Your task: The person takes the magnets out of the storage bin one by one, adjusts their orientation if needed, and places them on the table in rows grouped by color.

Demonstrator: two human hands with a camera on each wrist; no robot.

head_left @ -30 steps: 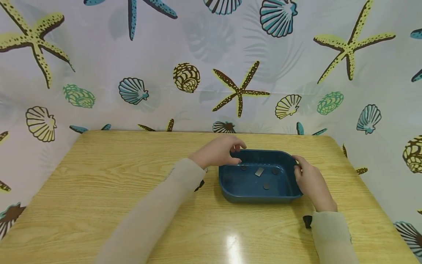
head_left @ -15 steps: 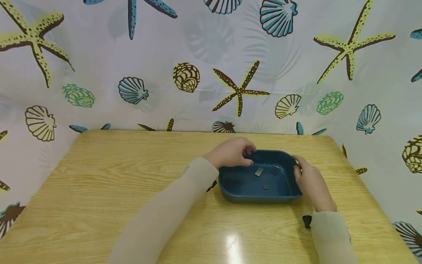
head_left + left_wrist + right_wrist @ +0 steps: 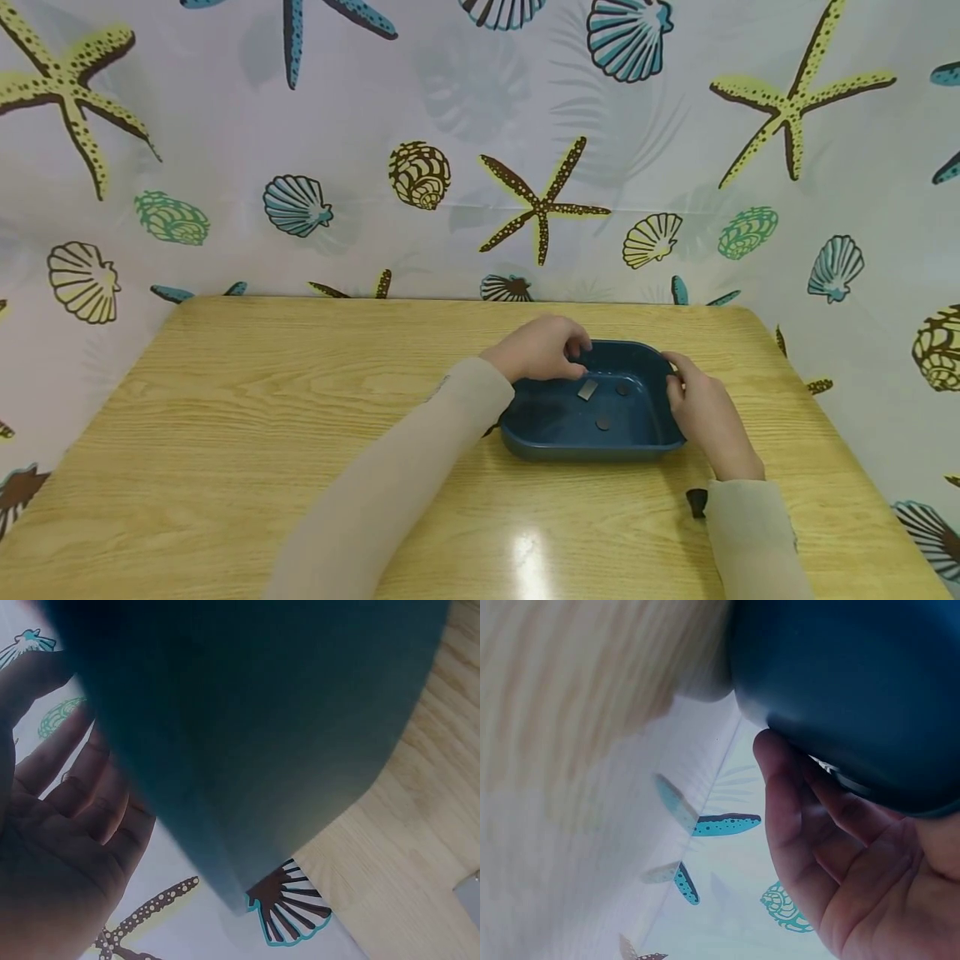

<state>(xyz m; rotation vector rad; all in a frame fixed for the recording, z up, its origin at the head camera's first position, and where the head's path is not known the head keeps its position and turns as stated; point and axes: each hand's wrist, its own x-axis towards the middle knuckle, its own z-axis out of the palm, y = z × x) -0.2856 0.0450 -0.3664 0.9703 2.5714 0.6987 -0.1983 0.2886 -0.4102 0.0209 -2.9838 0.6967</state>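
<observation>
blue tub (image 3: 562,427) sits on the worktop (image 3: 300,375), right hand (image 3: 703,414) gripping its rim, loose left hand (image 3: 542,347) seemingly empty at the far-left corner, an apparent reach-in calling for a fine pinch.

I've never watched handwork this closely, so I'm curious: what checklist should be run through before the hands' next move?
1. Tray resting on the table: ok.
2. Right hand holding the tray's right edge: ok.
3. Left hand free: ok, nothing shows between thumb and fingers.
4. Silver piece, front disc and back disc visible inside the tray: ok.
5. Whole tray floor visible: not ok, the left hand covers part.
6. Left hand clear of the tray's rim: cannot tell.
</observation>
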